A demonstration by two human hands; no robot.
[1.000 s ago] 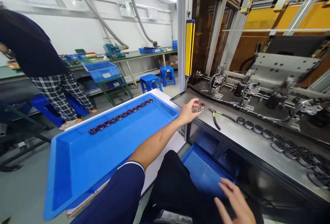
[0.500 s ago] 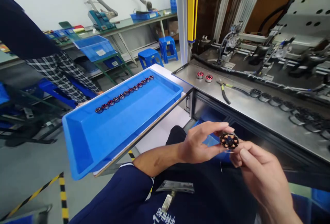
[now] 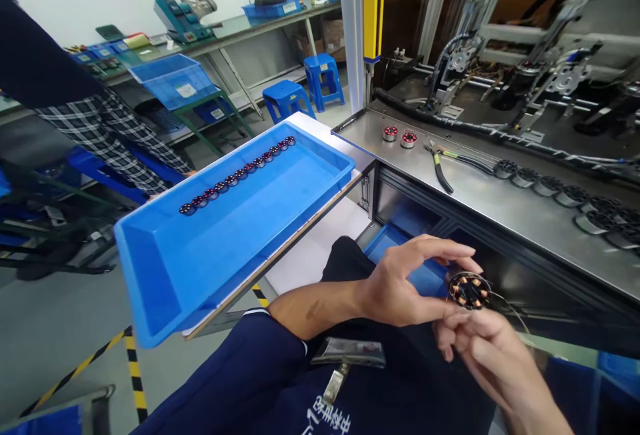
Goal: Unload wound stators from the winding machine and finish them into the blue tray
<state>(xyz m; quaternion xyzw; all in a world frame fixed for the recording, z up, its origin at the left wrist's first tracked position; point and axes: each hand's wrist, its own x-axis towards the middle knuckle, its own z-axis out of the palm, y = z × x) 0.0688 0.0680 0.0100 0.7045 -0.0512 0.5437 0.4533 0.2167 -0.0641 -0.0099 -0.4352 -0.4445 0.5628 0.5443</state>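
Note:
My left hand (image 3: 405, 281) is closed around the side of a motor stator (image 3: 470, 290), a short dark ring with copper windings inside. Its open face is turned up toward me. Just below it, my right hand (image 3: 495, 351) has its fingers pressed together, touching the lower rim; what is pinched in them is hidden. A thin wire (image 3: 513, 308) curves out from the stator's right side and down past my right hand.
A blue tray (image 3: 200, 301) at left holds a diagonal row of stators (image 3: 241, 173). On the metal bench (image 3: 480, 205) lie two red-topped stators (image 3: 409, 140), pliers (image 3: 443, 171) and several dark stators (image 3: 547, 185). Machinery (image 3: 530, 81) stands behind. A person (image 3: 55, 68) is at far left.
Both hands have shifted slightly right and down in view with the stator. My right hand has moved from the stator's right side to below it. The wire now arcs out to the right.

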